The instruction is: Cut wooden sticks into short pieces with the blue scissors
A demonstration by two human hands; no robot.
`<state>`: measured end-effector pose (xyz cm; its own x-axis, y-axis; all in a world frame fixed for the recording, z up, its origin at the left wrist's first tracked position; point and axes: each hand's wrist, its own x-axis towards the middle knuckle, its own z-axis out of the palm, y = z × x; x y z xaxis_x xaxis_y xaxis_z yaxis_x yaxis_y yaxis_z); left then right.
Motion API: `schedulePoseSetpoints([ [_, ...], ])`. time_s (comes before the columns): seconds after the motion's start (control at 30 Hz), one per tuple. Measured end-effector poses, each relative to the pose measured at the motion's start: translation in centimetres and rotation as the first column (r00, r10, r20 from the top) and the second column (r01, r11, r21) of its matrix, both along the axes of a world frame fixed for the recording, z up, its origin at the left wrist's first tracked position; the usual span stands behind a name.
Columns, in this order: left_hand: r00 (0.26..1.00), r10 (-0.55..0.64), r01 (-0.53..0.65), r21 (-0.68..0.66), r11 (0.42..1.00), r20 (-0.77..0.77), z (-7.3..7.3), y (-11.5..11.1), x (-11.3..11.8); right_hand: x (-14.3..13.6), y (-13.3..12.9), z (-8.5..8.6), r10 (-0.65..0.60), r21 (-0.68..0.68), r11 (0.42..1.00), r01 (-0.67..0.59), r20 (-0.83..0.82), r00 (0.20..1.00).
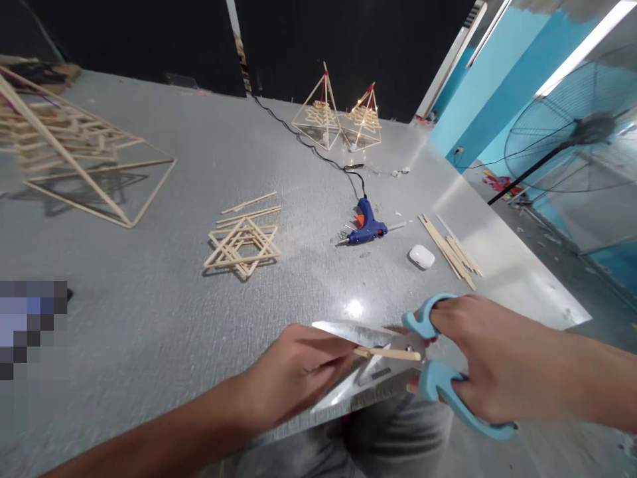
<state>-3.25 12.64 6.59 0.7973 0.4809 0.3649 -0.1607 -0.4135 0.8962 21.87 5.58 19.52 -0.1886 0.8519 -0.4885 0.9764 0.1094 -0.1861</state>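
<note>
My left hand [311, 365] is closed on a short wooden stick [395, 354] near the table's front edge. The stick lies between the spread blades of light-blue-handled scissors [438, 382]. My right hand [490, 358] grips these scissors, fingers through both loops. Beyond my hands, a star-shaped frame of thin sticks [243, 249] lies on the table, with several loose sticks [256, 214] just behind it. A blue glue gun [367, 226] rests on its side, its cord running backward. Beside it sits a small white case [422, 257].
Flat sticks [448, 249] lie at the right. A large stick pyramid [99, 172] stands at the left, two smaller pyramids [323, 113] at the back. Past the table's right edge stands a fan [592, 129]. A pixelated patch covers the left edge.
</note>
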Motion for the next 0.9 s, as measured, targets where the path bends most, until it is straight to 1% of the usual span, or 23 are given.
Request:
schedulePoseSetpoints([
  [0.2,0.996,0.006,-0.008,-0.017,1.000,-0.084,-0.27,-0.32,-0.18,-0.02,-0.60,-0.14,0.043,0.038,0.998,-0.045,0.038,0.998],
  [0.33,0.998,0.026,-0.027,-0.016,1.000,-0.065,-0.46,-0.32,-0.18,-0.19,-0.52,-0.31,0.063,0.055,0.996,-0.065,0.044,0.997],
  [0.5,1.000,0.018,-0.018,0.009,1.000,-0.004,-0.51,-0.22,-0.28,-0.37,-0.29,-0.30,0.072,0.080,0.994,-0.070,-0.024,0.997],
  [0.7,0.999,-0.007,0.007,-0.015,1.000,-0.052,-0.41,-0.27,-0.22,-0.41,-0.42,-0.18,0.059,0.056,0.997,-0.057,-0.034,0.998],
  [0.9,1.000,-0.004,0.004,-0.012,1.000,-0.012,-0.19,-0.29,-0.15,-0.32,-0.55,-0.27,0.060,0.067,0.996,-0.057,-0.043,0.997],
])
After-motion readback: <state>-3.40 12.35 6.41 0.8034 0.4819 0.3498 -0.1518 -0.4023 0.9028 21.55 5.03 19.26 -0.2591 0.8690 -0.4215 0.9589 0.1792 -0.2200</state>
